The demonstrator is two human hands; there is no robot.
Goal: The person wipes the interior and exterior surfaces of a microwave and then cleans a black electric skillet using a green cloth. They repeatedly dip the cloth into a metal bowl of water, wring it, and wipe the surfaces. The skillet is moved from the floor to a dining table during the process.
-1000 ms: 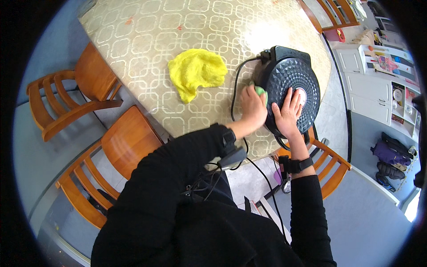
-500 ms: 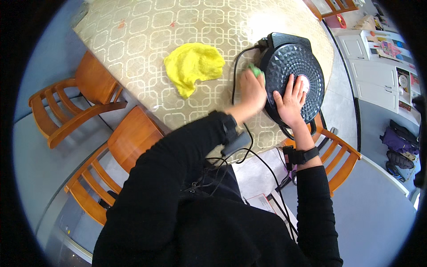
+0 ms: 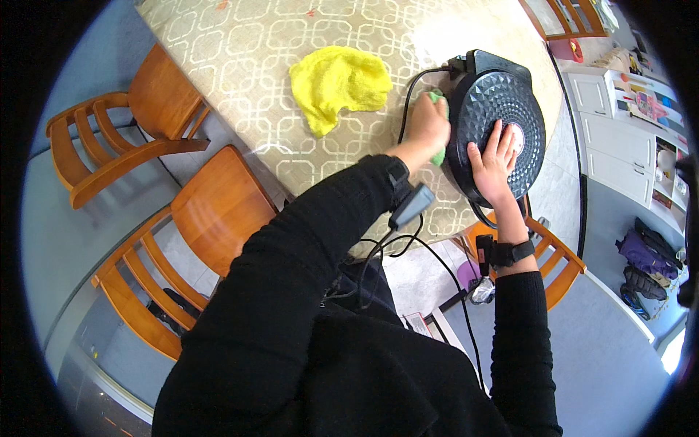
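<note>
A round black electric griddle (image 3: 535, 131) with a faceted lid lies closed on the patterned tablecloth (image 3: 255, 80). My right hand (image 3: 493, 164) rests flat on its lid, fingers extended, beside a pale round badge. At the griddle's left side, my left hand (image 3: 429, 125) is closed around a green cloth (image 3: 438, 157), mostly hidden by the fingers, pressed against the rim. A crumpled yellow cloth (image 3: 338, 84) lies left of that hand. The black power cord (image 3: 405, 109) runs from the griddle's hinge end along the table beside my left hand.
Wooden chairs (image 3: 218, 211) stand along the table's left edge, and another chair (image 3: 557, 269) is close by on the right. A grey connector (image 3: 412, 207) with black cables hangs by my left wrist. White cabinets (image 3: 615, 138) line the far right.
My left hand with the green cloth has moved a little down along the griddle's side. The view has shifted, so table things appear farther right; my right hand stays on the lid.
</note>
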